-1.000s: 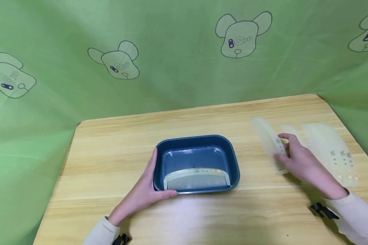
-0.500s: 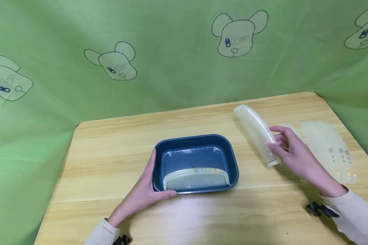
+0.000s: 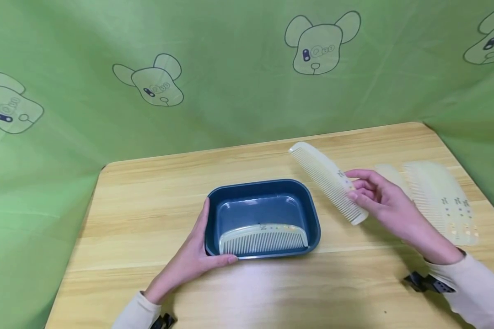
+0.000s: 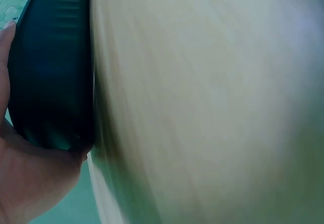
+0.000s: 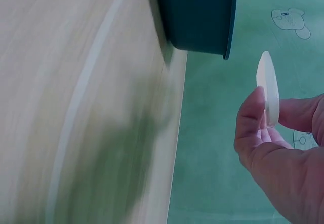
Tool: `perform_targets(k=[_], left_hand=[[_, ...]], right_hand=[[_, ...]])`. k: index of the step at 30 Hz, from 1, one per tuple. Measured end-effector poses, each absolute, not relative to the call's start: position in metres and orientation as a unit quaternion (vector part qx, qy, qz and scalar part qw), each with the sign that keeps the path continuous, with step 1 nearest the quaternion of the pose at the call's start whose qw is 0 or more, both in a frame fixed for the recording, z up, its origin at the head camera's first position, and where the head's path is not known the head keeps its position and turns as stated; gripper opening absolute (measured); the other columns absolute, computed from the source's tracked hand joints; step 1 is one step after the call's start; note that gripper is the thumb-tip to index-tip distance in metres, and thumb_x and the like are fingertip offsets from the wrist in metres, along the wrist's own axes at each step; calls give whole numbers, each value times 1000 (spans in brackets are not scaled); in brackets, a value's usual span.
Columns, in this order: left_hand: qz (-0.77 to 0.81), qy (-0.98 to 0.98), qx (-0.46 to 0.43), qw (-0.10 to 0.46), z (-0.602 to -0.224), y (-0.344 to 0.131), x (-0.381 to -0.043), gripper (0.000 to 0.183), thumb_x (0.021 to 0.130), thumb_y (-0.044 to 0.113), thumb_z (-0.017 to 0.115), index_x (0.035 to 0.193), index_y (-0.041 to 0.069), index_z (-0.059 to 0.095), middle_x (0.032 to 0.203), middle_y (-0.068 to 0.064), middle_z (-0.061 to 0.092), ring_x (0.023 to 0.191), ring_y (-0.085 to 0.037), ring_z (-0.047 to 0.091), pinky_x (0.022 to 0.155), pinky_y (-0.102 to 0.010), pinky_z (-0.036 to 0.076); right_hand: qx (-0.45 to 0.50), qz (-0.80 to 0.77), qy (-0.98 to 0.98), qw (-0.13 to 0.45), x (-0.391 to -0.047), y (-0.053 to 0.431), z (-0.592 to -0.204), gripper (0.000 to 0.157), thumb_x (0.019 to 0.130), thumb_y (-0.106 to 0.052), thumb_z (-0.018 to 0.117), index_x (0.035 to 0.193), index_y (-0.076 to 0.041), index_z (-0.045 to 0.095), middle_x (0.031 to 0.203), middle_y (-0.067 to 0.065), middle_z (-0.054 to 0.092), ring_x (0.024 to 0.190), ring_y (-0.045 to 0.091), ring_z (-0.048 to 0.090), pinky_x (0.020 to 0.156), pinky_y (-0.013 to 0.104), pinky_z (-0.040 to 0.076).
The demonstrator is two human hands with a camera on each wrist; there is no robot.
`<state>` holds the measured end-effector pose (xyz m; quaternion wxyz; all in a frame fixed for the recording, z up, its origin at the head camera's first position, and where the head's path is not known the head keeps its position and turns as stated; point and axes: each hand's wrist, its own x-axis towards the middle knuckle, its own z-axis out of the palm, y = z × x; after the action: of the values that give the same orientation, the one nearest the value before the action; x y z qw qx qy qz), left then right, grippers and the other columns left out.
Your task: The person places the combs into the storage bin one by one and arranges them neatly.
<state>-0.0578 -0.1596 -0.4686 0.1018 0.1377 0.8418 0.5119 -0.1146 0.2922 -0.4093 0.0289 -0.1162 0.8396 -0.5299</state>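
Note:
A dark blue rectangular tub (image 3: 263, 183) stands on the wooden table, and my left hand (image 3: 193, 249) grips its left end, thumb along the near rim. Inside the tub, a pale comb (image 3: 267, 230) lies along the near wall, teeth toward me. My right hand (image 3: 380, 196) pinches a second pale comb (image 3: 323, 176) by its lower end, between thumb and fingers. This comb is raised above the table to the right of the tub, slanting up to the left. In the right wrist view the held comb (image 5: 269, 87) shows edge-on, with the tub (image 5: 197, 16) beyond it.
Several more pale combs (image 3: 444, 201) overlap in a row at the right side of the table (image 3: 156, 205). One comb (image 3: 391, 176) there is partly hidden behind my right hand. A green cloth (image 3: 230, 105) with printed animal heads hangs behind the table.
My right hand has carried its comb off the row at the right, leftward toward the tub. The comb has tilted further left. My left hand keeps its hold on the tub.

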Motion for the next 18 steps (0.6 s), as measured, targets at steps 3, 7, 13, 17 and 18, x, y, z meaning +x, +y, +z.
perform_targets(k=[3,7,13,17,18], left_hand=[[512,842,137,102,-469,-160,-58,144,80,43,100,174,41,-9,181,8,-3,165,-26,7,127,-66,16],[514,841,136,103,-469,-158,-58,144,80,44,100,174,42,-9,181,8,-3,165,-27,7,126,-67,16],[515,840,137,103,-467,-159,-57,145,80,46,100,174,41,-10,182,6,-3,165,-29,7,126,-67,16],[512,842,136,100,-467,-159,-57,145,79,45,100,174,41,-9,182,5,-3,165,-30,7,126,-67,16],[512,842,139,99,-468,-159,-57,146,79,44,100,174,40,-10,182,4,-3,165,-31,7,125,-68,16]], right_hand=[[-120,-526,841,41,-115,287,-406,47,106,7,65,151,6,52,112,5,66,92,9,66,74,16,55],[-132,-527,837,59,-115,280,-403,45,107,6,65,151,7,54,113,6,70,92,10,67,73,18,57],[-155,-546,818,92,-114,265,-401,44,107,5,66,149,7,58,112,12,73,91,15,69,71,22,59],[-176,-553,807,112,-113,254,-399,41,107,3,65,148,6,60,114,16,73,94,18,71,75,25,61],[-181,-552,806,115,-113,252,-399,41,107,3,65,148,6,60,114,17,73,96,18,71,77,25,61]])
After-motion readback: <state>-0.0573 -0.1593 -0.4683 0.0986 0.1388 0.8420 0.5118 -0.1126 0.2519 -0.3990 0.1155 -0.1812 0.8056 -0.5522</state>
